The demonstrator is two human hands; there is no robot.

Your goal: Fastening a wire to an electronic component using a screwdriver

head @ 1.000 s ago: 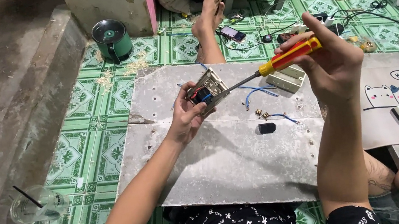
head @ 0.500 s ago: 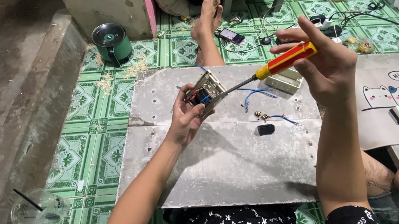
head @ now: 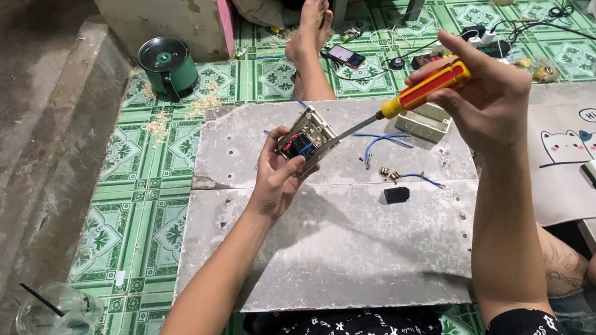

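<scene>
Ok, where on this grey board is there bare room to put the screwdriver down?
The near half of the grey board is bare, between the two forearms and below the small black part. The far right is crowded: blue wires, brass screws and a white socket box.

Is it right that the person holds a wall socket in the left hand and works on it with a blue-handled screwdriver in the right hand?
Not quite. The head view shows the screwdriver has a red and yellow handle, not blue. The rest stands: the left hand holds the socket, and the right hand works the screwdriver's tip into it.
</scene>
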